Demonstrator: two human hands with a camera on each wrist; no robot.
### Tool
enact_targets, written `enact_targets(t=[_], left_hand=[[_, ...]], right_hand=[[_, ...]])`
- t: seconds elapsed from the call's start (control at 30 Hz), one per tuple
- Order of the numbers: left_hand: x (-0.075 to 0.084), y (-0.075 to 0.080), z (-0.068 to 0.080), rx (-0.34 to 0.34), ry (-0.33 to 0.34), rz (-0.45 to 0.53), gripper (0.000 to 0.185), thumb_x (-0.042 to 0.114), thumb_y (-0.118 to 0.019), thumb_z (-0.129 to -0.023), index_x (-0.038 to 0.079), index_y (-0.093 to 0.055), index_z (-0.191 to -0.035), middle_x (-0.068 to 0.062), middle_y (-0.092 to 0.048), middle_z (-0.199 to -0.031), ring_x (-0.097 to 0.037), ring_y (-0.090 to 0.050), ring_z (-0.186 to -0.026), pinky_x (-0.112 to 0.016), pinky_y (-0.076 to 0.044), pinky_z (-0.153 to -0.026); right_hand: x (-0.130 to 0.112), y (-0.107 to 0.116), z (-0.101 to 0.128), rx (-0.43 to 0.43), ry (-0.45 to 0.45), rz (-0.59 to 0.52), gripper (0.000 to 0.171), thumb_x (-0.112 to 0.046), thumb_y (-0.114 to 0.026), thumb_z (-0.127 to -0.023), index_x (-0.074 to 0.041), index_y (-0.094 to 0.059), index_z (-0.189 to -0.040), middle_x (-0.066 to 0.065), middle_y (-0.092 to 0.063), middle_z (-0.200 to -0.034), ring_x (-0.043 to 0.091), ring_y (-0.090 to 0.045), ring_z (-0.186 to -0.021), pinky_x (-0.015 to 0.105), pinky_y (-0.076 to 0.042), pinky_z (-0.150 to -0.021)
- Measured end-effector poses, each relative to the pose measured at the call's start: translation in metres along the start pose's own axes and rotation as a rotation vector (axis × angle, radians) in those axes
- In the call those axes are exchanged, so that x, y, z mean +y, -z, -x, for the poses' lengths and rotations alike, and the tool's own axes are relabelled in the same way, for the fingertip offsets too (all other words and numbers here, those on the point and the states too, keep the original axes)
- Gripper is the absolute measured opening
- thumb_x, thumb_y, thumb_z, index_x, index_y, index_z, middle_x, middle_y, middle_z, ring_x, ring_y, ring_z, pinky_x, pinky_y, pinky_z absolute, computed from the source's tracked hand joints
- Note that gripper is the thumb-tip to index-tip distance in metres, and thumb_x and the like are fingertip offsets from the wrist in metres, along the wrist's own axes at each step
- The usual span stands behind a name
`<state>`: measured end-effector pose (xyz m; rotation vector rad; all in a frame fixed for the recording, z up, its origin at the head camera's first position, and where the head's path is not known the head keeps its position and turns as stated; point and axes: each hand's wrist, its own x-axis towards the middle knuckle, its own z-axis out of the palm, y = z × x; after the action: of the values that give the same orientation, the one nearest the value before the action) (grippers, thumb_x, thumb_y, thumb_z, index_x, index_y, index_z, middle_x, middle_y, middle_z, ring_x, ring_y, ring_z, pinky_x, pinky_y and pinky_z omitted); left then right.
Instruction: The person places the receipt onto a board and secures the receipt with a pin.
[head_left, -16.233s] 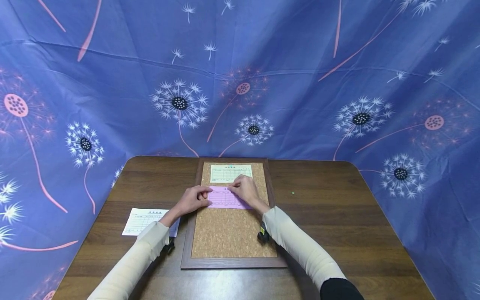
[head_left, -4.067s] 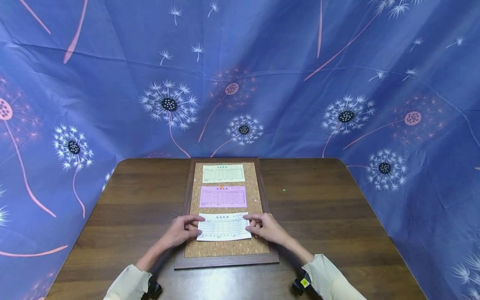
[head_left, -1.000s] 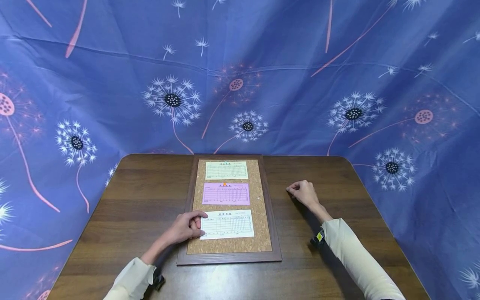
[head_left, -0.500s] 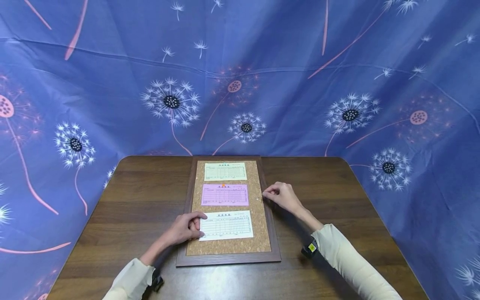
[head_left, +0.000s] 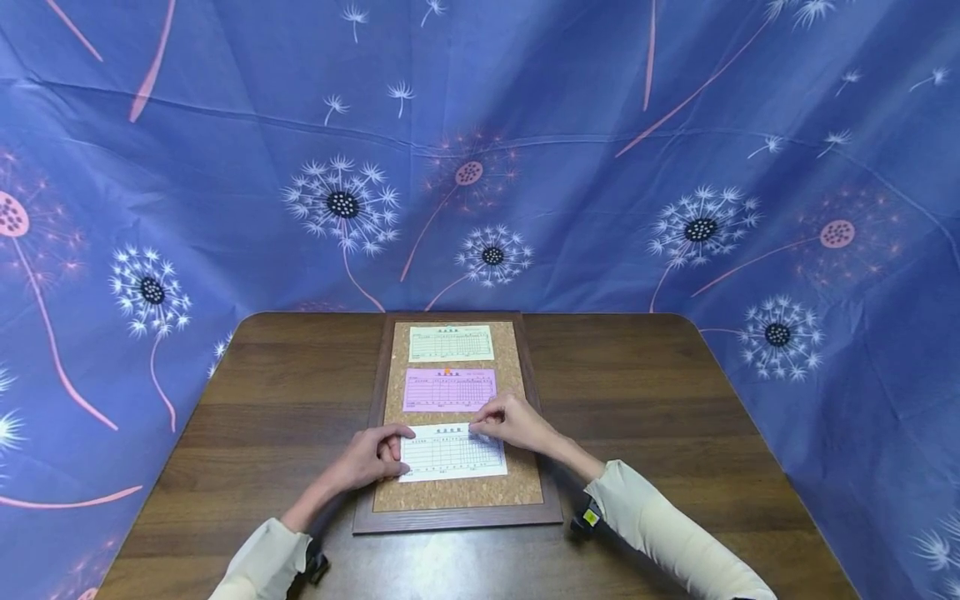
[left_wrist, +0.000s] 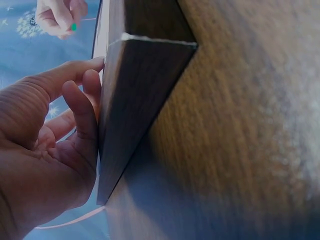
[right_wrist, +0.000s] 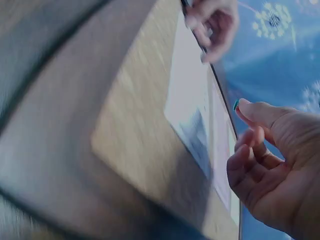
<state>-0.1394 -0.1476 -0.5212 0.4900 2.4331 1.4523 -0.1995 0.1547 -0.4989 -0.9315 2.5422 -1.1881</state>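
Observation:
My left hand (head_left: 367,458) rests at the left edge of a white printed form (head_left: 450,457), index finger near its upper corner and thumb near the lower one. The form lies on the lower part of a wood-framed corkboard (head_left: 480,495). My right hand (head_left: 517,423) is over the form's top edge, right of its middle. In the right wrist view, its thumb and finger pinch a small green thumbtack (right_wrist: 235,105); the left wrist view shows the green thumbtack (left_wrist: 73,27) apart from the board.
A purple form (head_left: 448,392) with an orange tack (head_left: 447,371) at its top lies on the cork above the white one. A pale green form (head_left: 450,344) is at the board's top. The board lies on a brown wooden table (head_left: 300,383) before a blue patterned cloth (head_left: 585,208).
My right hand picked the green thumbtack off the table right of the board and moved left to the white form's top edge. My left hand stayed on the form's left edge.

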Motion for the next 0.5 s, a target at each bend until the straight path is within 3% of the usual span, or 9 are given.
enact_targets(t=[0.2, 0.5], left_hand=[[0.001, 0.0, 0.0, -0.004, 0.005, 0.008, 0.044, -0.002, -0.081, -0.078, -0.007, -0.065, -0.119, -0.011, -0.061, -0.08, 0.0, -0.05, -0.057, -0.017, -0.041, -0.053], [-0.002, 0.0, 0.0, -0.015, -0.02, 0.021, 0.044, -0.003, -0.081, -0.078, -0.008, -0.064, -0.118, -0.013, -0.061, -0.079, 0.002, -0.049, -0.057, -0.016, -0.04, -0.052]], right_hand=[[-0.011, -0.029, -0.011, -0.082, 0.011, -0.025, 0.009, -0.016, -0.077, -0.091, -0.008, -0.081, -0.091, -0.012, -0.04, -0.06, -0.003, -0.034, -0.056, 0.015, -0.029, -0.055], [-0.007, -0.045, -0.022, -0.077, 0.015, 0.041, 0.009, -0.02, -0.077, -0.092, -0.012, -0.082, -0.093, -0.014, -0.039, -0.057, -0.004, -0.032, -0.054, 0.015, -0.027, -0.055]])
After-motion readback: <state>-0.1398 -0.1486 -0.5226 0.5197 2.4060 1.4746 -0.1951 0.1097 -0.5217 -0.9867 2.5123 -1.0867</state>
